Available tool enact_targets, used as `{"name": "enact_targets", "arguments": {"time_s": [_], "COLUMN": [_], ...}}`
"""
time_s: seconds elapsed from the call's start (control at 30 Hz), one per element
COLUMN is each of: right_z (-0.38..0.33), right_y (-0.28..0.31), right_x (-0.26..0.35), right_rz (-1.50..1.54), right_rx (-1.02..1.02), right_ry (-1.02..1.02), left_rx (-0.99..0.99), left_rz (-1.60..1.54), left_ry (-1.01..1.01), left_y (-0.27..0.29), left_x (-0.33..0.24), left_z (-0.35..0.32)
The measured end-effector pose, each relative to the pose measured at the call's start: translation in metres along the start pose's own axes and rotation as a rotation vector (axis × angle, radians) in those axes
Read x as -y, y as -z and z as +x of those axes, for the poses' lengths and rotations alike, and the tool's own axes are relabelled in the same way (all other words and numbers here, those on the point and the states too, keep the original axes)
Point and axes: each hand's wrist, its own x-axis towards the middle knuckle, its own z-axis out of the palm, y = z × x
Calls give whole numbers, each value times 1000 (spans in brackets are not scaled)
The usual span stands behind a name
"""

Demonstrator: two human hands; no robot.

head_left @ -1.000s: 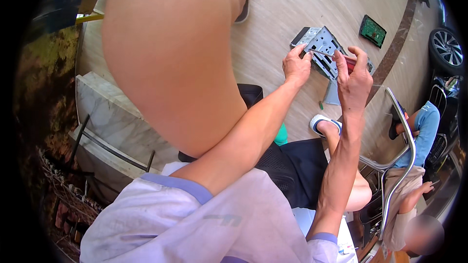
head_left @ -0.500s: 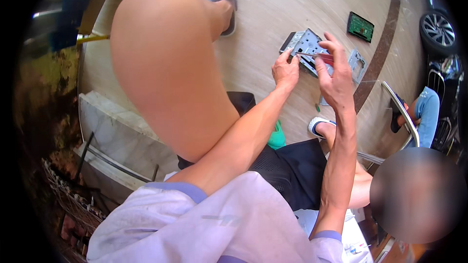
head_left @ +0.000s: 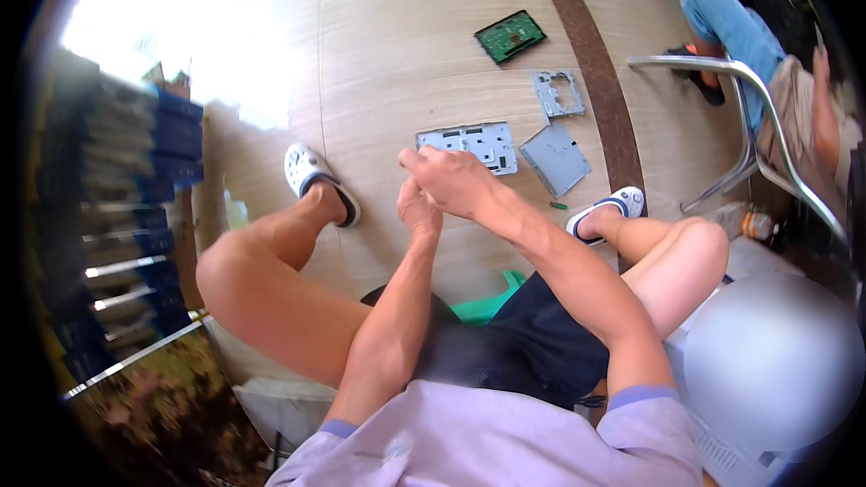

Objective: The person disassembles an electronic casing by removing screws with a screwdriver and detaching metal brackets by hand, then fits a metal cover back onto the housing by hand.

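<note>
My right hand (head_left: 456,182) is closed, its fingers curled, just above the near edge of a silver metal chassis (head_left: 492,146) with slots and holes that lies on the floor. Under it and touching it is my left hand (head_left: 419,209), its fingers also curled in. What either hand grips is hidden by the fingers. To the right of the chassis lie a ribbed grey metal cover (head_left: 556,160) and a thin metal bracket (head_left: 558,94) with a large cut-out. Farther off is a green circuit board (head_left: 511,37) in a black frame.
A small green piece (head_left: 558,206) lies near my right shoe (head_left: 613,207). Under me shows a green stool (head_left: 492,299). A chrome chair frame (head_left: 767,95) and a seated person in jeans (head_left: 735,22) are at the right. Stacked blue boxes (head_left: 171,140) stand at the left.
My view has swung round, so the parts appear farther left. My hands have come together at the chassis's near side. The red-handled tool seen in my right hand before is out of sight.
</note>
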Motion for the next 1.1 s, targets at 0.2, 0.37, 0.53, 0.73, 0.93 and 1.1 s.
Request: {"name": "enact_targets", "arguments": {"time_s": [0.2,0.37,0.53,0.73,0.93,1.1], "right_z": [2,-1,-8,-10,-10,-10], "right_y": [-10,-15,-14,-17,-18,-21], "right_x": [-2,-8,-15,-13,-14,-10], "right_rz": [-3,51,86,55,98,-5], "right_rx": [-565,-51,-379,-175,-685,-185], "right_ry": [373,3,258,79,378,71], "left_rx": [155,345,391,438,277,353], "left_rz": [97,363,416,281,262,338], "left_ry": [-109,-293,-446,-394,-437,-313], "left_y": [30,40,46,41,32,23], "left_x": [-13,-15,-8,0,20,31], "left_z": [8,28,39,38,27,30]}}
